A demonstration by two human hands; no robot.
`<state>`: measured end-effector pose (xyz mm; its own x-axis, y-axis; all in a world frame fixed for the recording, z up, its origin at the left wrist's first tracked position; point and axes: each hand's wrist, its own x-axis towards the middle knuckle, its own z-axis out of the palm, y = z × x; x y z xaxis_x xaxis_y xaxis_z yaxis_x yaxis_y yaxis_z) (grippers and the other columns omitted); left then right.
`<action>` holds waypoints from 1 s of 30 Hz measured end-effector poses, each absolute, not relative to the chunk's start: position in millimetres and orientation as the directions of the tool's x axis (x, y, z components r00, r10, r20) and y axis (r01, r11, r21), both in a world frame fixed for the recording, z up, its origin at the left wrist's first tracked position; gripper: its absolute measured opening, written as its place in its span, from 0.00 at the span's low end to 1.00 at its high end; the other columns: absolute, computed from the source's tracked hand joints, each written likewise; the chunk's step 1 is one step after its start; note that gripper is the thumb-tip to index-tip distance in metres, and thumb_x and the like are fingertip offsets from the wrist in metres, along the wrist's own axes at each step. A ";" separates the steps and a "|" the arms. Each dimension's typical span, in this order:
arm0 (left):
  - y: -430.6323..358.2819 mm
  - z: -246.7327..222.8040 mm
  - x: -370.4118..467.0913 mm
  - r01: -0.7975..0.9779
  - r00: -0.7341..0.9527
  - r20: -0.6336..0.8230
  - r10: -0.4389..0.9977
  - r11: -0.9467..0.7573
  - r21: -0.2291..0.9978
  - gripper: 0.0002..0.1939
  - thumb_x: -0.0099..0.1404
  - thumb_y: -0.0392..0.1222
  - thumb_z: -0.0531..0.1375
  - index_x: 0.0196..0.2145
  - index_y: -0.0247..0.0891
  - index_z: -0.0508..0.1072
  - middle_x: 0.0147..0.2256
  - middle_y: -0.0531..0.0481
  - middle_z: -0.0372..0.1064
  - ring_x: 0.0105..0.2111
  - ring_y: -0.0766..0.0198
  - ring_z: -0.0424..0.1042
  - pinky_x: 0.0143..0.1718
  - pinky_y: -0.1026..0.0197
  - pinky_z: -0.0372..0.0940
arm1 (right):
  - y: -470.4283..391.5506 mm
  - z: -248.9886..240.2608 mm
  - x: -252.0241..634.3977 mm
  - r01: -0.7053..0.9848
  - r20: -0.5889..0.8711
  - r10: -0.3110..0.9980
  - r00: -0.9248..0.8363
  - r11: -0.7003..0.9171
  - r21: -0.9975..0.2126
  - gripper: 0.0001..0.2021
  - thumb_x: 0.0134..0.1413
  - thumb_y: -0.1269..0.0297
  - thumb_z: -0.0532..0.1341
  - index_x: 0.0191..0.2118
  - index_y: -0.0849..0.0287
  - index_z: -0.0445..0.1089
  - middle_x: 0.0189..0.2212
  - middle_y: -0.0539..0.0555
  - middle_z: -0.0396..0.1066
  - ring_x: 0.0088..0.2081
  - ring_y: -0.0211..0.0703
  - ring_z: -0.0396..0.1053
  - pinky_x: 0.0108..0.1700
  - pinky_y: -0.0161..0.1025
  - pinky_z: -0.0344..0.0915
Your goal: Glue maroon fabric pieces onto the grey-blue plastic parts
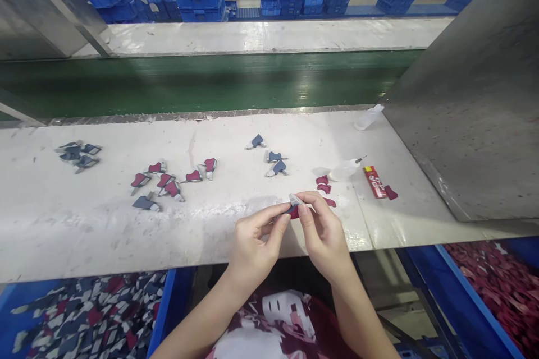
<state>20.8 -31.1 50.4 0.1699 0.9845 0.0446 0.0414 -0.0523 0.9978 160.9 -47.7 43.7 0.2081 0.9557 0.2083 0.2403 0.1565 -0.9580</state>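
Both hands meet over the front of the white table. My left hand (pixel 257 238) pinches the left end of a small part (pixel 293 212) coloured dark blue, red and grey. Its other end is gripped between the thumb and fingers of my right hand (pixel 324 233). Fingertips hide some of the part. Just beyond my right hand lie several loose red pieces (pixel 323 180). A few blue-grey parts (pixel 278 168) rest farther back. To the left are several red-and-grey parts (pixel 171 188), and a dark cluster (pixel 79 155) sits at the far left.
A white bottle with a thin tip (pixel 345 170), a red packet (pixel 374 182) and another bottle (pixel 369 118) stand or lie on the right. A metal panel (pixel 475 95) rises there. Filled blue bins (pixel 168 303) flank my arms below; a green belt (pixel 202 85) runs behind.
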 end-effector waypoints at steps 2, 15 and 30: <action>-33.5 51.2 22.0 0.078 0.152 0.093 0.984 -0.106 0.991 0.11 0.66 0.37 0.64 0.45 0.36 0.82 0.44 0.44 0.81 0.41 0.56 0.82 0.44 0.59 0.79 | -48.9 42.9 155.6 0.312 0.249 0.937 0.244 0.167 -0.935 0.08 0.69 0.63 0.54 0.46 0.55 0.70 0.40 0.53 0.71 0.42 0.40 0.71 0.44 0.38 0.69; -31.7 42.0 29.3 0.243 0.096 0.417 0.904 -0.428 0.871 0.11 0.66 0.30 0.62 0.43 0.36 0.81 0.40 0.45 0.81 0.39 0.60 0.81 0.39 0.63 0.79 | -47.2 33.0 160.6 0.088 0.093 0.967 0.238 0.074 -0.993 0.08 0.65 0.59 0.61 0.46 0.52 0.72 0.40 0.52 0.74 0.43 0.42 0.74 0.46 0.39 0.70; -20.2 42.8 14.5 0.235 0.239 0.299 0.924 -0.354 0.905 0.10 0.67 0.33 0.60 0.44 0.40 0.78 0.38 0.47 0.78 0.39 0.61 0.77 0.43 0.60 0.73 | -43.8 33.9 162.3 0.044 0.057 0.978 0.198 0.049 -0.998 0.13 0.63 0.53 0.62 0.48 0.53 0.74 0.42 0.54 0.76 0.43 0.44 0.75 0.46 0.43 0.74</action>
<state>14.5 -20.2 42.8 0.2390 0.9238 0.2991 0.2347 -0.3538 0.9054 162.3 -43.8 33.9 0.1985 0.9784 0.0570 0.0442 0.0492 -0.9978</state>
